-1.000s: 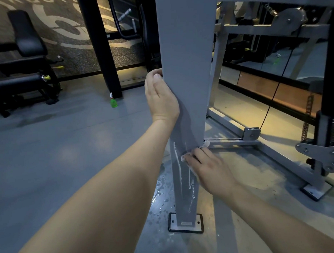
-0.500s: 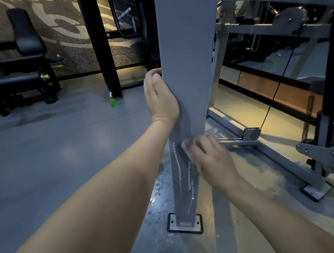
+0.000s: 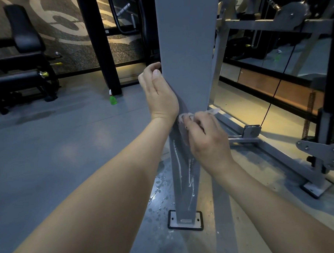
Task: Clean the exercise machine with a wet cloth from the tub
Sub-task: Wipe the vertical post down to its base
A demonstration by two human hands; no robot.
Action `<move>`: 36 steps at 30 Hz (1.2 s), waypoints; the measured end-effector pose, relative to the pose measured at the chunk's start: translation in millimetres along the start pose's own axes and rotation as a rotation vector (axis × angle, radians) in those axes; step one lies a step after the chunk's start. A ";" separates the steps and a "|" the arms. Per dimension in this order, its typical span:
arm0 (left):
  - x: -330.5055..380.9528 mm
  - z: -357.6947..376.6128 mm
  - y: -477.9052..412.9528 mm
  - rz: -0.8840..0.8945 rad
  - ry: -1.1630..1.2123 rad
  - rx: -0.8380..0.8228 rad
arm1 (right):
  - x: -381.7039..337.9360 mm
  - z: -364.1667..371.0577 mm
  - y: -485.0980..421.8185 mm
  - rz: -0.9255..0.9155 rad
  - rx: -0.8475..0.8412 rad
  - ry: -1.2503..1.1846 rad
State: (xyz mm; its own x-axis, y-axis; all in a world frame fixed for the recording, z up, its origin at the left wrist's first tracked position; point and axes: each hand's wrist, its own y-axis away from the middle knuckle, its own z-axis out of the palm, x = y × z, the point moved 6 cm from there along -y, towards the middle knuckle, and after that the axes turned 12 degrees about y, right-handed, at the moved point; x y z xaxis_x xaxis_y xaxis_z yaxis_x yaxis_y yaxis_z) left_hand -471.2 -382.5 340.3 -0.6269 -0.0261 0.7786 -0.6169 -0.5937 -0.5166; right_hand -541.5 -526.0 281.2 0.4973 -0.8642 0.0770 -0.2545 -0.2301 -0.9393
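Here, which part of the exercise machine [image 3: 253,26] is under treatment? (Student)

The grey upright post [image 3: 185,49] in the foreground. The right hand [image 3: 207,141] grips a bunched pale cloth [image 3: 182,123], its fingers [image 3: 192,123] curled round the wad and pressing it to the post's front face, about midway up the visible length. The left hand [image 3: 159,94] steadies the post just above, with its fingers [image 3: 152,66] hooked round the left edge and the thumb lying on the front face. (Instructor)

What may be counted as done? (Student)

Wet streaks [image 3: 191,175] run from below the cloth to the base plate [image 3: 185,220], and droplets [image 3: 159,186] lie on the floor [image 3: 48,150] beside it. From these, the lower front face is judged wetted and probably wiped. (Instructor)

And what is left? (Student)

The face above the left hand looks dry and matt, so the upper post appears untouched. The rear frame [image 3: 282,155], with its pulleys and cable, shows no moisture that can be made out. The post's hidden sides cannot be judged. The tub is not in view, so re-wetting the cloth would mean turning away. On this evidence the task stands at an early-to-middle stage, with one surface partly cleaned and most of the machine outstanding. (Instructor)
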 end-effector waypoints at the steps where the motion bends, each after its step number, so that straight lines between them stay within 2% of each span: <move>1: 0.7 -0.3 0.7 0.002 -0.005 -0.004 | -2.9 5.3 9.7 -0.040 -0.037 0.006; 4: 5.7 -1.4 1.3 0.007 -0.008 -0.006 | -13.1 23.7 55.2 -0.259 -0.271 0.050; 5: 6.0 -1.0 1.3 0.005 -0.006 -0.008 | -11.4 25.7 59.4 -0.283 -0.312 0.043; 7: 5.7 -0.9 1.3 0.006 -0.002 -0.004 | -8.6 18.2 39.3 -0.208 -0.258 0.010; 10: 4.9 -1.6 1.1 0.003 0.000 0.007 | -2.6 -2.8 -9.0 0.030 -0.060 -0.003; 12: 3.6 -1.5 0.4 -0.005 0.000 0.006 | -7.0 -0.9 -8.7 0.054 -0.045 0.004; 16: 4.6 -2.3 0.8 0.002 -0.026 0.006 | -6.5 29.2 70.8 -0.206 -0.368 -0.016; 17: 6.1 -2.3 0.3 0.010 -0.030 0.007 | 0.2 33.3 86.8 -0.233 -0.456 -0.034; 19: 6.8 -2.6 -0.3 0.025 -0.027 0.005 | 13.3 28.8 89.6 -0.217 -0.525 -0.071; 22: 6.3 -1.4 0.4 0.024 -0.035 -0.014 | 29.2 9.9 43.6 -0.031 -0.393 -0.072; 25: 10.9 -1.4 0.9 -0.011 -0.030 -0.005 | 26.9 3.5 14.6 -0.116 -0.252 0.005; 29: -2.7 -14.6 13.4 -0.136 0.020 0.010 | 26.7 12.4 60.0 -0.034 -0.336 -0.042; 32: -26.1 -29.0 29.3 -0.199 -0.028 0.028 | 22.0 16.4 86.4 -0.118 -0.429 -0.054; 34: -36.1 -28.5 35.0 -0.251 -0.047 0.048 | 26.2 11.0 66.9 -0.108 -0.393 -0.042; 36: -38.3 -25.9 36.0 -0.251 -0.040 0.090 | 32.2 4.9 36.8 -0.081 -0.264 -0.073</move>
State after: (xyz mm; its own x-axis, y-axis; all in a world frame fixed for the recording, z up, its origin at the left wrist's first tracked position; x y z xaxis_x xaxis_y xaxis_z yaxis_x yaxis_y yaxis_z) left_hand -481.7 -382.1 282.6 -0.4391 0.1001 0.8929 -0.7049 -0.6546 -0.2732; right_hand -530.8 -560.0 247.5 0.5805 -0.8060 0.1154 -0.4141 -0.4143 -0.8105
